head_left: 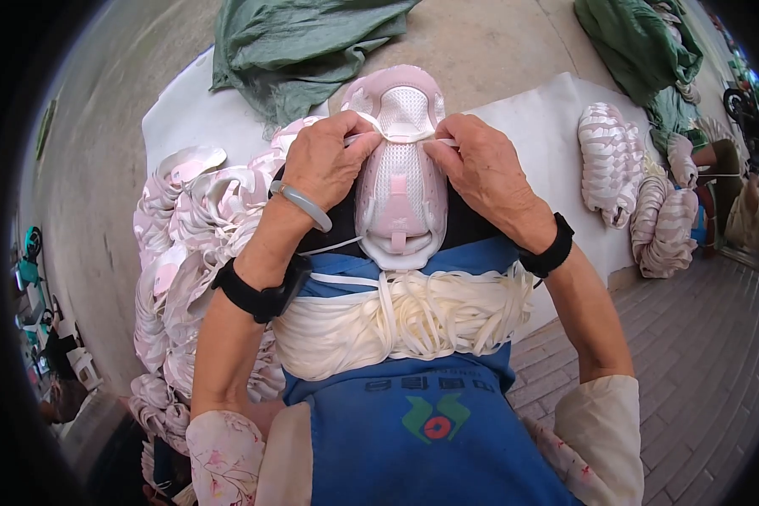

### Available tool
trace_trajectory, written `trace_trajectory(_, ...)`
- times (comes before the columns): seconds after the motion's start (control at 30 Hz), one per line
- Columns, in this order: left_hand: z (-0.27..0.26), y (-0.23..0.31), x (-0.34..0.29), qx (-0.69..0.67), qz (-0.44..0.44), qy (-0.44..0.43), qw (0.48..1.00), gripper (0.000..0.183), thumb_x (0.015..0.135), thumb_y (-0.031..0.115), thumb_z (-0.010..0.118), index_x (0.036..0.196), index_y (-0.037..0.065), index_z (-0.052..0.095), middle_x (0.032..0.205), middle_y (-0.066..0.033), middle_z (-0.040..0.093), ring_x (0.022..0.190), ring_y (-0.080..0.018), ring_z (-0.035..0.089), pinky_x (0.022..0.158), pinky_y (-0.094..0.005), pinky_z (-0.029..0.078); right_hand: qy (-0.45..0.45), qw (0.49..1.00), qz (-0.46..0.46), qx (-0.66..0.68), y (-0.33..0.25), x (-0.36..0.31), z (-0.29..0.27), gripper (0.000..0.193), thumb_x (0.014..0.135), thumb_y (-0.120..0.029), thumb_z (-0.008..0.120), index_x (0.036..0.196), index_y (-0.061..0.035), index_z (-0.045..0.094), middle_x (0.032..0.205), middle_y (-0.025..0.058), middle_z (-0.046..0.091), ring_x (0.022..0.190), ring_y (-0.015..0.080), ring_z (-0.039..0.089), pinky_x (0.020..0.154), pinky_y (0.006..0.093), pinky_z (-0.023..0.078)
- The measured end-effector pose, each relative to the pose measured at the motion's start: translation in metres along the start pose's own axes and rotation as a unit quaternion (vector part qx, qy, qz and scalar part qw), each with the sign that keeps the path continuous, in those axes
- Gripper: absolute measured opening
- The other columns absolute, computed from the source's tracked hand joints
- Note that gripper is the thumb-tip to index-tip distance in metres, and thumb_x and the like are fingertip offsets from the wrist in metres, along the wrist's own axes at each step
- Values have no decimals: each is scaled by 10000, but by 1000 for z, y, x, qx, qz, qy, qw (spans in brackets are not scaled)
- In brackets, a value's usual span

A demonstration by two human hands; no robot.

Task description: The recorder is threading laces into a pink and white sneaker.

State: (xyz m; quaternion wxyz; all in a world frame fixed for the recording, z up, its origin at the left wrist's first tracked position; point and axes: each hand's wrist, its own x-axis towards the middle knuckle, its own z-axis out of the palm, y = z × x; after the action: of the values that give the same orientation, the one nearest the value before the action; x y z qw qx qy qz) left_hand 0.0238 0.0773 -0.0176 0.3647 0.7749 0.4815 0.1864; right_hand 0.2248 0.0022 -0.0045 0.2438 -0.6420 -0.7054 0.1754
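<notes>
A pink and white sneaker (401,190) lies lengthwise on my lap, its toe end away from me and its padded tongue toward me. A white shoelace (405,137) runs across it near the toe end of the lacing. My left hand (327,156) pinches the lace at the left side, and my right hand (482,160) pinches it at the right, both touching the shoe. Nearer to me, a thick bundle of cream laces (430,316) rests on the blue apron (354,438). One loose lace trails over the bundle.
Pink and white shoe uppers (198,211) are heaped at my left on a white sheet (548,118). Stacked, laced-looking shoe pieces (609,160) lie at the right. Green cloth (295,51) is bunched at the far side, and a green sack (641,51) stands far right.
</notes>
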Motion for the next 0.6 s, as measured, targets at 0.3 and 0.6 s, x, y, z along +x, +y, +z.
trace_trajectory(0.3, 10, 6, -10, 260, 194, 42, 945, 193, 899, 222, 602, 883, 38, 657, 742, -145, 630, 740, -303, 612, 726, -406, 460, 30, 999, -25, -33, -11, -1, 10, 124, 876, -104, 546, 823, 7, 559, 814, 197, 617, 742, 382, 626, 661, 454, 512)
trace_trajectory(0.6, -4, 29, -22, 287, 132, -35, 948, 229, 847, 194, 578, 964, -1, 607, 897, -177, 627, 833, -334, 620, 761, -428, 477, 84, 996, -39, -19, -17, -17, -3, 268, 822, -209, 687, 949, -9, 561, 924, 181, 579, 807, 354, 617, 694, 427, 492)
